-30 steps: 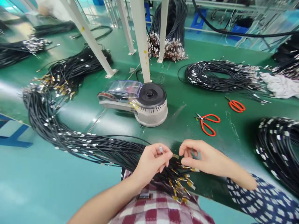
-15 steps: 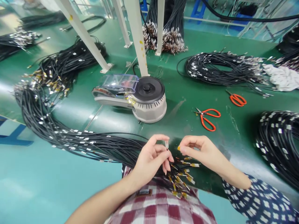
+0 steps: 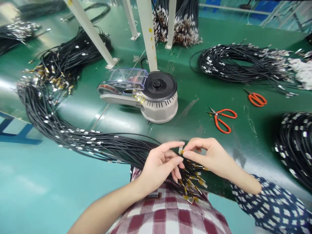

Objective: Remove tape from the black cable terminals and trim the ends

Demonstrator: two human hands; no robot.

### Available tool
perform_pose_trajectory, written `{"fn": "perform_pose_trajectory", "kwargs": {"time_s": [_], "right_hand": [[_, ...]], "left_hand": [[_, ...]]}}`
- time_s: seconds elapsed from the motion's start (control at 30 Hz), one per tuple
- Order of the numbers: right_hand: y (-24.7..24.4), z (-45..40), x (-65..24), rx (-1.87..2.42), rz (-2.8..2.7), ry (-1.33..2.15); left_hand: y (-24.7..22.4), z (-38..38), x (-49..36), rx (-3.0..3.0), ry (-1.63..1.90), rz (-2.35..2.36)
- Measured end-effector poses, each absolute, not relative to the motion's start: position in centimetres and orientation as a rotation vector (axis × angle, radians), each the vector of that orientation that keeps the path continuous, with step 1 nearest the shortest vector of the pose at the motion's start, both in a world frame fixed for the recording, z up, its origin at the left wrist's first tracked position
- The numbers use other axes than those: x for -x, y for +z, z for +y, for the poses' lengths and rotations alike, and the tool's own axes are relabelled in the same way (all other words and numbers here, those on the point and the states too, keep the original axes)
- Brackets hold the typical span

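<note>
My left hand is closed on a cable end whose small white connector stands up between thumb and forefinger. Against that connector, my right hand pinches a small piece of yellow tape. Under both hands lie several other cable ends with yellow tape and pale connectors. They belong to a long bundle of black cables that runs left along the table's front edge.
A round tape dispenser stands ahead of my hands. Two pairs of orange-handled scissors lie to the right. Coiled black cables sit at the right edge, another coil farther back. White posts rise behind the dispenser.
My right hand has moved left with the yellow tape, which now meets the connector in my left hand. The whole view has shifted slightly.
</note>
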State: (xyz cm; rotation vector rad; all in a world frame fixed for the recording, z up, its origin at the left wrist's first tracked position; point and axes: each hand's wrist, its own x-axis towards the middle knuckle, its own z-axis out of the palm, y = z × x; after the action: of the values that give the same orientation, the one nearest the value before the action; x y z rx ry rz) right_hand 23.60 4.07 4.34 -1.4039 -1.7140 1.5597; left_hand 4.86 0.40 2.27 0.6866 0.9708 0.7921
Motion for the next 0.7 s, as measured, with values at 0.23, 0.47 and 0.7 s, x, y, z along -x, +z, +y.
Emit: {"fn": "perform_pose_trajectory", "kwargs": {"time_s": [0.23,0.47,0.7], "right_hand": [[4.33,4.11,-23.53,1.382,-1.719,1.560],[4.57,3.97,-23.40,1.375,-1.726,1.546],[4.43,3.79,-23.10,1.371,-1.716,1.516]], "left_hand": [[2.16,0.46,-4.73,-0.691,0.785,0.970],[2.09,0.32,-4.73,-0.714,0.782,0.982],[2.20,0.27,-4.74,-0.713,0.794,0.983]]}}
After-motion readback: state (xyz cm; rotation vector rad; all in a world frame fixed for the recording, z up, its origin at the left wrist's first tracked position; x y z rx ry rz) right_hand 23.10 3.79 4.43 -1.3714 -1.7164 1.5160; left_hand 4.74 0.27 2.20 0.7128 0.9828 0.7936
